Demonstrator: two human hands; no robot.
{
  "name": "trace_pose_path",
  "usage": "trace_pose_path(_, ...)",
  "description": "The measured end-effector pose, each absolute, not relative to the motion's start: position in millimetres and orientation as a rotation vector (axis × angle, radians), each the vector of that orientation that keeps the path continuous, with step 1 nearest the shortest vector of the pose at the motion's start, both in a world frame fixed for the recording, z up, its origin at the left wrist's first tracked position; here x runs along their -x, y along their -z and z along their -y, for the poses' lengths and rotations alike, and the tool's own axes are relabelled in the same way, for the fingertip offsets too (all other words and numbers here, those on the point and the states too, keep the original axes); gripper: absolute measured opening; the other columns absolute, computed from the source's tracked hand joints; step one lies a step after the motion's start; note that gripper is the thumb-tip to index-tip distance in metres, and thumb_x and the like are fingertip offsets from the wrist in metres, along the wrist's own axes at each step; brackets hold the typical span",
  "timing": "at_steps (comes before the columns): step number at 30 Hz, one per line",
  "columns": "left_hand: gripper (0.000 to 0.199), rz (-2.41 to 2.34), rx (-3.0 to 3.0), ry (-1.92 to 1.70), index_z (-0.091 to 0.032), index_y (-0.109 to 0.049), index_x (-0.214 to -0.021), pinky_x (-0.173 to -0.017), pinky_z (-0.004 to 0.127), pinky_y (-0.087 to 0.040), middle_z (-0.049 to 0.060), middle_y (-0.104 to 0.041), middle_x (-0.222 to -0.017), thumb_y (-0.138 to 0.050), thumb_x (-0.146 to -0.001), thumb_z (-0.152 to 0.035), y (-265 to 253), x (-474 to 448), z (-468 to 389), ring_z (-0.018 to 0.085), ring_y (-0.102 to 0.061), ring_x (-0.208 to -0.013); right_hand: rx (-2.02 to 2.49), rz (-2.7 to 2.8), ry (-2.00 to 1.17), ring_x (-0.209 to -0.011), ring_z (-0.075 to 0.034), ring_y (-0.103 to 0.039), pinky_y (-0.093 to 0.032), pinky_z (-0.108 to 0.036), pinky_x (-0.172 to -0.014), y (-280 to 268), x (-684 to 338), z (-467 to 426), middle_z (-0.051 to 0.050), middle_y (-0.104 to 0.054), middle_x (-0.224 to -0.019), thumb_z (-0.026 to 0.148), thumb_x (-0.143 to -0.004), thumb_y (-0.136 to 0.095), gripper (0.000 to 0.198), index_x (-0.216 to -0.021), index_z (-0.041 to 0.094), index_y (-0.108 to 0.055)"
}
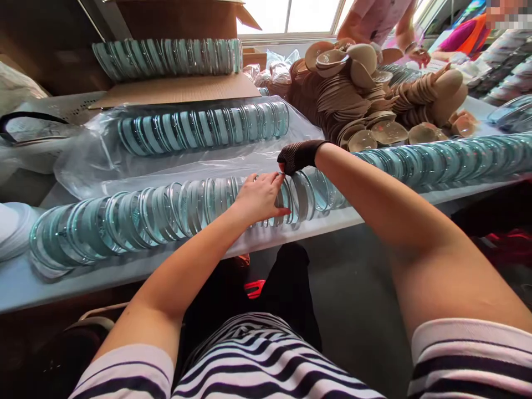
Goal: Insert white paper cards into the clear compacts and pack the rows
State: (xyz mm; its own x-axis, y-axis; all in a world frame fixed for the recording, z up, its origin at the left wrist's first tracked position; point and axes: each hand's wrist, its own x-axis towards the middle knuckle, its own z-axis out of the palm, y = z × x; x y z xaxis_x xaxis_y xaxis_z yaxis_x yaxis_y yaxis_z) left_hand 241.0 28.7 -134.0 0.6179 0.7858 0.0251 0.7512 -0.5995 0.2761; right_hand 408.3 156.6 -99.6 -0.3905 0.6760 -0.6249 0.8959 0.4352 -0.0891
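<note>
A long row of clear round plastic cases [158, 216], standing on edge and packed face to face, runs along the front of the table. My left hand [258, 198] rests over the middle of this row, its fingers over the top and its thumb at the front, gripping a case by its rim. Right beside it, my right hand [302, 157], in a black mesh fingerless glove, bends down at the top edge of the same cases. Its fingers are curled in and their tips are mostly hidden, so what they pinch is unclear. The two hands nearly touch.
Behind lies another row of cases [203, 127] on clear plastic film [91, 160]; a further row sits on a cardboard flap [178, 91]. Tan moulded cups [349, 105] are heaped back right. A co-worker's hand [419, 55] is beyond them. White discs [14, 230] lie far left.
</note>
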Motion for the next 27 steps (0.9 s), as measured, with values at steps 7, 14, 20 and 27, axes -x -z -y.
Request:
trace_pose_path(7,0.097,-1.274,-2.588,-0.176,-0.018,-0.032,-0.155,-0.119,0.047,-0.024,0.012,-0.041,-0.157,-0.059,-0.078,-0.07,133.4,-240.9,-30.9,0.032,-0.038,-0.142,-1.379,-2.278,0.374,-0.071,-0.016,-0.064,-0.047,-0.026,-0.066,77.5,-403.5,-128.9,-0.005,-0.076,-0.082,0.011,-0.074,-0.058,0.035,-0.103,0.012,-0.078)
trace_pose_path(14,0.095,-1.258,-2.597,-0.161,-0.02,-0.032,-0.154,-0.117,0.045,-0.026,0.012,-0.041,-0.157,-0.06,-0.078,-0.069,133.3,-239.9,-32.5,0.031,-0.04,-0.142,-1.519,-2.682,0.252,-0.085,-0.023,-0.069,-0.046,-0.028,-0.074,80.5,-450.8,-38.0,-0.01,-0.076,-0.089,0.02,-0.079,-0.057,0.026,-0.091,0.013,-0.079)
trace_pose_path(20,0.095,-1.262,-2.598,-0.134,-0.019,-0.033,-0.154,-0.117,0.043,-0.026,0.013,-0.041,-0.157,-0.059,-0.079,-0.069,131.3,-239.1,-32.7,0.03,-0.039,-0.143,-1.7,-2.591,0.192,-0.081,-0.023,-0.069,-0.043,-0.03,-0.065,137.9,-456.0,56.4,-0.013,-0.075,-0.099,0.029,-0.092,-0.049,0.03,-0.096,0.016,-0.076)
trace_pose_path(27,0.094,-1.278,-2.594,-0.098,-0.02,-0.03,-0.156,-0.118,0.043,-0.023,0.012,-0.039,-0.159,-0.058,-0.08,-0.068,129.6,-238.3,-32.0,0.031,-0.036,-0.145,-1.844,-2.543,0.181,-0.096,-0.025,-0.07,-0.051,-0.033,-0.078,195.8,-459.0,86.0,-0.012,-0.072,-0.117,0.03,-0.098,-0.04,0.037,-0.112,0.023,-0.074)
